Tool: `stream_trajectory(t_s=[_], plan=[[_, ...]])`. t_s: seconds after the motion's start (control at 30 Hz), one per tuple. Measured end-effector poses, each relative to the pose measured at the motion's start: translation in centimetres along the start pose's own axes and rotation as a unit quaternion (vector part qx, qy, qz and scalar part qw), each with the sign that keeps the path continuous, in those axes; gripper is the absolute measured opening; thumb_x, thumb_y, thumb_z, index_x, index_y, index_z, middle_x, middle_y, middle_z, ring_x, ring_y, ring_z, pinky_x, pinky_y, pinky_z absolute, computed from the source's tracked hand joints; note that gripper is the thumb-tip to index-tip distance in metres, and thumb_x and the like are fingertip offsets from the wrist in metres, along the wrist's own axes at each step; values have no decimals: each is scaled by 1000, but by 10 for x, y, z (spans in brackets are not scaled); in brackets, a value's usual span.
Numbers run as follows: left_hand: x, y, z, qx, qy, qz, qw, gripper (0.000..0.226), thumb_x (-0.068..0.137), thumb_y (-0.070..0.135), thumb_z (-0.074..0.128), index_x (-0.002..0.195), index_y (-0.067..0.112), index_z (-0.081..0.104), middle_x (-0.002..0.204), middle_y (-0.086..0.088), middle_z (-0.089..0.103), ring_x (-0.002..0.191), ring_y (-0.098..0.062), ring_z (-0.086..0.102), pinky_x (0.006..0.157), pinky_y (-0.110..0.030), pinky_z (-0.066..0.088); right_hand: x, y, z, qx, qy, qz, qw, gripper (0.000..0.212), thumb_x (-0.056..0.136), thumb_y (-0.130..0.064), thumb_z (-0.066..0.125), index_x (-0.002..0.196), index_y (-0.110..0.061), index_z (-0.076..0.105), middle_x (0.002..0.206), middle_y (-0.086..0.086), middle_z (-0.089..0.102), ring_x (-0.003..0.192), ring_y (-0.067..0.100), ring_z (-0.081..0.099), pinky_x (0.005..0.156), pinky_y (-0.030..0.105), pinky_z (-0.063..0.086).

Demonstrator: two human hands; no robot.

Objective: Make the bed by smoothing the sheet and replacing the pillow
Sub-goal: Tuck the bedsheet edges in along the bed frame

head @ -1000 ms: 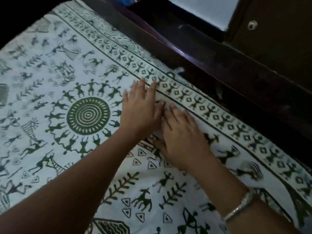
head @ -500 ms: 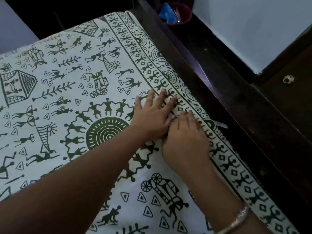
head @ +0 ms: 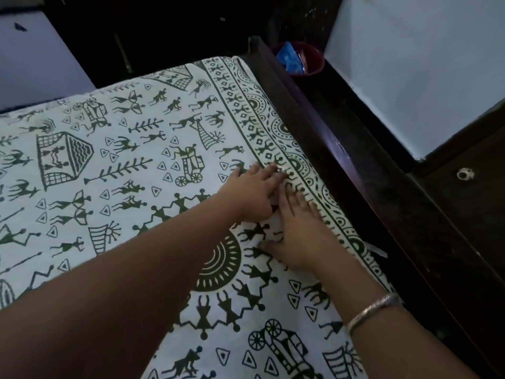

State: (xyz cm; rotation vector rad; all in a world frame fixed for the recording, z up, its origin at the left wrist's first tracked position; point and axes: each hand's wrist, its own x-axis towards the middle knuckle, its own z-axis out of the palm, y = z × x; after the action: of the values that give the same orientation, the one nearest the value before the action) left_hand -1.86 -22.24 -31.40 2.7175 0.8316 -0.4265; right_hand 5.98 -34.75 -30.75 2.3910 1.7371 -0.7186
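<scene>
White sheet (head: 142, 149), left hand (head: 252, 194), right hand (head: 300, 239) pressing

No legible text, label, brand, number or sign appears. The sheet (head: 153, 149) carries only printed pictorial motifs (stick figures, carts, huts, triangles, concentric circles), none forming letters or digits. The blue packet (head: 290, 59) in the red bin (head: 314, 61) is too blurred to read.

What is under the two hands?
Left hand and right hand press flat on the printed bedsheet near its border. The print beneath the palms is covered; whatever lies under the sheet is hidden.
</scene>
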Motion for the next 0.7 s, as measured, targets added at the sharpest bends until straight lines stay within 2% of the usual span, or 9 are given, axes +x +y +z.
stream_trajectory(t_s=[0.1,0.2,0.27,0.3,0.37,0.43,0.47,0.57,0.7], plan=[[-3,-10,3,6,49,-54,997,76,94,48,39,150,32,-10,159,-3,-15,146,-28,-11,116,-54,-3,8,8,-5,-37,-27,85,995,107,80,-77,36,149,-16,-19,157,8,-23,144,36,-12,116,47,2],[-2,-20,8,-44,28,-84,995,72,94,54,35,150,37,-6,159,-6,-13,146,-29,-13,115,-56,-4,19,-13,-21,-19,13,183,983,101,85,-68,42,149,1,3,151,31,12,136,43,24,105,50,33],[0,-24,9,-25,49,-71,996,69,95,52,35,150,36,-4,159,-5,-12,146,-28,-13,114,-57,-7,39,-25,-24,-66,107,92,988,75,91,-46,47,140,7,27,137,29,40,122,38,45,94,43,45],[3,-26,9,-13,67,-70,995,71,95,50,37,150,34,-5,159,-4,-12,146,-27,-13,114,-57,-7,52,-26,-23,-82,139,18,987,67,91,-37,47,139,7,29,136,27,43,123,37,45,99,42,44],[12,-29,9,-24,87,-92,992,68,96,47,33,151,31,-3,160,-1,-12,146,-27,-13,114,-58,-6,76,-16,-23,-80,106,-75,988,73,93,-34,42,148,3,11,153,23,22,142,34,21,117,43,19],[28,-34,8,-61,74,-121,988,62,97,48,26,151,34,-3,160,3,-12,146,-26,-14,113,-61,-6,95,0,-28,-82,32,-75,993,83,94,-50,34,151,-7,-8,159,14,-10,146,30,-12,119,43,-4],[36,-36,7,-70,59,-131,987,63,96,51,25,150,37,-4,159,5,-12,145,-26,-15,112,-62,-7,102,7,-31,-90,10,-61,994,89,91,-59,34,151,-12,-14,157,12,-20,144,31,-20,117,45,-6],[54,-35,0,-83,61,-137,985,63,96,52,25,149,40,-6,159,6,-12,145,-26,-15,109,-64,-9,111,7,-42,-53,-7,-5,999,100,87,-59,46,149,-15,-19,153,18,-29,143,37,-16,116,48,6],[60,-45,-5,-42,175,-175,968,63,97,51,24,151,30,-1,160,-3,-8,146,-29,-7,114,-57,-6,123,-9,-46,-82,71,21,994,78,93,-37,43,149,3,5,152,33,6,138,47,21,105,49,34]])
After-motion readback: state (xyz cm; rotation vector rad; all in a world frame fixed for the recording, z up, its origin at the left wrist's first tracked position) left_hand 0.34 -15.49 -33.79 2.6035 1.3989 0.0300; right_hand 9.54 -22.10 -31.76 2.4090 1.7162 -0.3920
